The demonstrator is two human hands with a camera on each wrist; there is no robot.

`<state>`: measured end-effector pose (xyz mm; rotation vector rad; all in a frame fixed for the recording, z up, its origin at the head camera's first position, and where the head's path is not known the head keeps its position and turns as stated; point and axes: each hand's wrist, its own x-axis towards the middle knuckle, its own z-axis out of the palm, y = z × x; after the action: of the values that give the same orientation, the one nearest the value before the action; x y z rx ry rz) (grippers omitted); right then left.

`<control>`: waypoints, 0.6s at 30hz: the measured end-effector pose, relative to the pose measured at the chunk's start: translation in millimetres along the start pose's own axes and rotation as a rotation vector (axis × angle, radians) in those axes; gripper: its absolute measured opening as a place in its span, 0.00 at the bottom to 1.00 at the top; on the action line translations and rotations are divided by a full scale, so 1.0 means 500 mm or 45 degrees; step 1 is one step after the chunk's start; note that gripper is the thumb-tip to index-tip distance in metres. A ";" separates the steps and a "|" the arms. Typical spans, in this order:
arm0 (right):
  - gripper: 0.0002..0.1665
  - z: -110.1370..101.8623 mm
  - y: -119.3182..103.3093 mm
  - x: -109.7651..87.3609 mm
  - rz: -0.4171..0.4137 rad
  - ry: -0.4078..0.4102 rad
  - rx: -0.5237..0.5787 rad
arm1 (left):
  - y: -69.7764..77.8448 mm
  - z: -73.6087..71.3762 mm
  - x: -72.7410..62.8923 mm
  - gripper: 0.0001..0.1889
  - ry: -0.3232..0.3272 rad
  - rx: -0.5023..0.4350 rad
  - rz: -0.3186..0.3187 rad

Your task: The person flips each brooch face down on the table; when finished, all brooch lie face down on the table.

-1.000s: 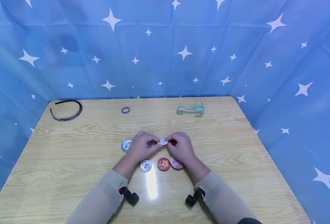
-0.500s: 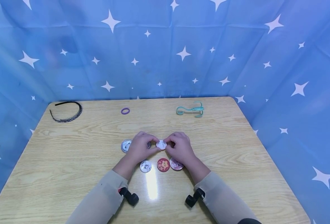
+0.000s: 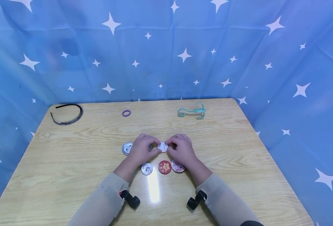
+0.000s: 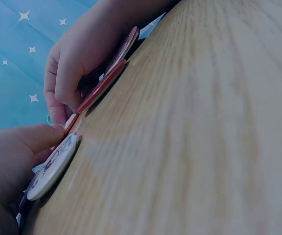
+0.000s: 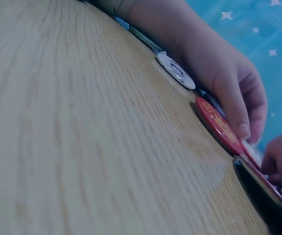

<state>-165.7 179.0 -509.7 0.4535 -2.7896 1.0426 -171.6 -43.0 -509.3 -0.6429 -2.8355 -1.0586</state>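
A small round badge (image 3: 162, 147) with a white face and red edge lies between both hands. My left hand (image 3: 143, 148) pinches its left side between thumb and forefinger, and my right hand (image 3: 181, 149) pinches the right side the same way. Nearer the body sit a white badge with a drawing (image 3: 147, 169), a red badge with a yellow star (image 3: 164, 167) and a pink badge (image 3: 178, 166), partly behind the right wrist. Left of the left hand is a silvery round badge (image 3: 127, 148). In the left wrist view the white badge (image 4: 54, 166) stands close to the left fingers.
Along the back of the wooden table (image 3: 70, 175) lie a dark toothed headband (image 3: 68, 122), a purple ring (image 3: 126, 113) and a turquoise item with a curl and prongs (image 3: 193, 111). A blue star-patterned curtain (image 3: 155, 62) hangs behind the table.
The badge between the hands has gone from tilted to lying flatter, its white face now turned upward. Both hands stay almost in place, still pinching it.
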 end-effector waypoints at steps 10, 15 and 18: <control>0.19 -0.019 0.024 0.005 -0.037 0.342 0.327 | -0.004 0.006 0.000 0.08 0.055 -0.007 0.149; 0.20 -0.034 0.046 0.000 -0.036 0.337 0.259 | 0.004 0.000 -0.002 0.08 0.036 -0.015 0.164; 0.19 -0.043 0.056 -0.010 -0.042 0.297 0.184 | 0.009 -0.004 -0.003 0.08 0.002 0.027 0.151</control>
<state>-169.8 214.1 -511.8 0.3660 -2.5064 1.2101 -168.6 -41.8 -505.0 -0.7967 -2.7633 -1.0081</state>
